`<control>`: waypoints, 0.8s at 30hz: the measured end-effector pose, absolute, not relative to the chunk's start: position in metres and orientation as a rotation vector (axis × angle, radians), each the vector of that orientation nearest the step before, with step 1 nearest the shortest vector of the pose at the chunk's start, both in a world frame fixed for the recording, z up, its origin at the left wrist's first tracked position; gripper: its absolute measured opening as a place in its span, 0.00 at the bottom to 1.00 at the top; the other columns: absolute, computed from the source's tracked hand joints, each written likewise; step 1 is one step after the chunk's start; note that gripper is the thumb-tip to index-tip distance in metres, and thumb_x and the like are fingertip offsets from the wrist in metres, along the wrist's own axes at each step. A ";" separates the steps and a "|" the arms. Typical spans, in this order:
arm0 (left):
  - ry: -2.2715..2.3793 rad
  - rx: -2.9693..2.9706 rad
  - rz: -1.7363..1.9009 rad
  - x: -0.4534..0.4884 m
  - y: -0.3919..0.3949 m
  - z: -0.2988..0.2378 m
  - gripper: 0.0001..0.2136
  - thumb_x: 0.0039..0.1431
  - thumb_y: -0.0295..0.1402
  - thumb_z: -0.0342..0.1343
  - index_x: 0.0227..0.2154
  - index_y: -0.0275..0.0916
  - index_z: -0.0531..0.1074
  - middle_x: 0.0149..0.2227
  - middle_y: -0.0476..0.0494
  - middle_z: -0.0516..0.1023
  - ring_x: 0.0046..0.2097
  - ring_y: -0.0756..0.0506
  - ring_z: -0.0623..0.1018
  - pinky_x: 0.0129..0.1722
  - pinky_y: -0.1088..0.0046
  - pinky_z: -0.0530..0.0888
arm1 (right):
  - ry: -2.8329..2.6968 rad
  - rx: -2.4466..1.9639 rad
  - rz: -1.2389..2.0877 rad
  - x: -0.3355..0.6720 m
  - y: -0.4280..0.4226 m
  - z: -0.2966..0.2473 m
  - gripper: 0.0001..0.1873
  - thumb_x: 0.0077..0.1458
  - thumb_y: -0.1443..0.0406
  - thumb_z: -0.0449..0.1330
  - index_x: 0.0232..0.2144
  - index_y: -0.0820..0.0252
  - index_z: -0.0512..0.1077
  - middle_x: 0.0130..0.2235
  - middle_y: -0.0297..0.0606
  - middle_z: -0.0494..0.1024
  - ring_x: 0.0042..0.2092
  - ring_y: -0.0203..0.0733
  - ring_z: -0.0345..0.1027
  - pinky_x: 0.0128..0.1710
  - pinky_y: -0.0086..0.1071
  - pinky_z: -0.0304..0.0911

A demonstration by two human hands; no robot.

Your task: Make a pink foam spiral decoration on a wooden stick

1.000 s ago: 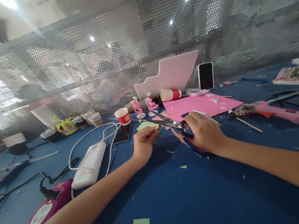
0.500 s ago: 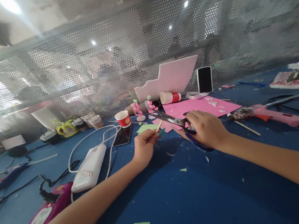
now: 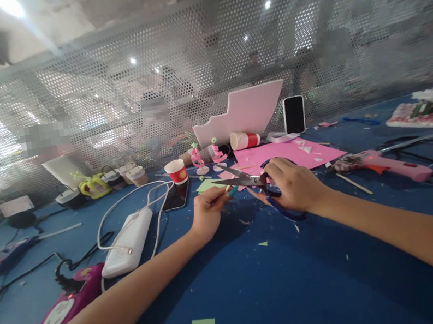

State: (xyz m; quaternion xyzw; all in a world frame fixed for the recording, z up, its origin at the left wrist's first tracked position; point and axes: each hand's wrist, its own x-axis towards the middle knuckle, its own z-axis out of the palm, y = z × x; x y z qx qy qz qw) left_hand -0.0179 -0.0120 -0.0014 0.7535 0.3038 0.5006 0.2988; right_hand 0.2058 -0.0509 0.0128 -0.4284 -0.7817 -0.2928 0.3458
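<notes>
A: What have we changed since half a second ago?
B: We've spread the blades of our scissors (image 3: 248,180), nearly together then; one now overlaps the pale stick (image 3: 228,188) in view.
A: Our hands?
B: Our right hand (image 3: 297,184) curls round the handles; our left hand (image 3: 207,214), tightly pinched, grips the stick above the table (image 3: 243,296), a teal piece (image 3: 233,191) at its fingertips.

The right hand (image 3: 293,185) had spread the blue-handled scissors (image 3: 253,180): their blades, nearly together half a second earlier, stood apart. One blade had swung almost level, crossing the pale wooden stick (image 3: 227,188), whose tip had previously shown clear of it.
</notes>
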 end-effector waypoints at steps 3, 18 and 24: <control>0.797 2.012 1.333 -0.018 -0.011 -0.002 0.09 0.53 0.36 0.58 0.33 0.39 0.79 0.23 0.49 0.71 0.25 0.52 0.69 0.23 0.77 0.69 | -2.026 -1.116 -0.786 0.205 -0.051 0.013 0.16 0.55 0.53 0.52 0.29 0.61 0.64 0.29 0.42 0.68 0.33 0.44 0.62 0.30 0.33 0.58; 0.832 2.073 1.376 -0.019 -0.013 -0.001 0.08 0.53 0.36 0.58 0.32 0.40 0.79 0.21 0.50 0.70 0.24 0.52 0.68 0.25 0.76 0.67 | -2.015 -1.245 -0.778 0.204 -0.055 0.016 0.19 0.54 0.51 0.52 0.30 0.63 0.67 0.29 0.42 0.70 0.34 0.45 0.64 0.27 0.33 0.52; 0.863 2.015 1.376 -0.019 -0.016 0.002 0.08 0.52 0.36 0.58 0.32 0.39 0.79 0.21 0.50 0.70 0.23 0.52 0.69 0.24 0.76 0.67 | -2.014 -1.228 -0.746 0.201 -0.057 0.016 0.21 0.54 0.50 0.51 0.28 0.63 0.68 0.27 0.41 0.71 0.31 0.43 0.64 0.26 0.32 0.51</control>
